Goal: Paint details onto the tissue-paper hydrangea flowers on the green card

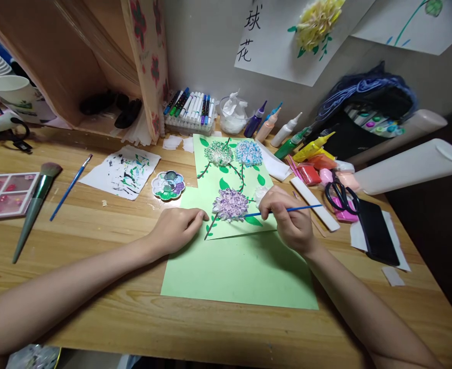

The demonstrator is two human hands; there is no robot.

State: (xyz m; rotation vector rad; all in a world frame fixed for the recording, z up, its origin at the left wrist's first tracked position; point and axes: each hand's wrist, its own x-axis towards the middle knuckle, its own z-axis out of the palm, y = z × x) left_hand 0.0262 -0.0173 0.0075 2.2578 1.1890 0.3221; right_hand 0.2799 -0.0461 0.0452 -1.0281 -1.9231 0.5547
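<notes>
My right hand (287, 218) pinches a thin blue paintbrush (305, 207) over the light green artwork (233, 228). The brush tip is by the lower edge of a raised purple-and-white flower (230, 204). Curled and closed, with nothing seen in it, my left hand (181, 228) rests beside the artwork's left edge. Green-and-white (218, 152) and blue-and-white (249, 152) flowers fill the upper part, among painted leaves and dark stems. A white flower (261, 195) is partly hidden behind my right hand. Under the artwork lies a plain green sheet (237, 274).
Left of the artwork are a flower-shaped paint palette (168, 185), paint-smeared paper (123, 171), a second blue brush (71, 187) and a large makeup brush (37, 210). Paint bottles (287, 130) and markers (191, 107) stand behind. Scissors (341, 197) and a phone (377, 230) lie right.
</notes>
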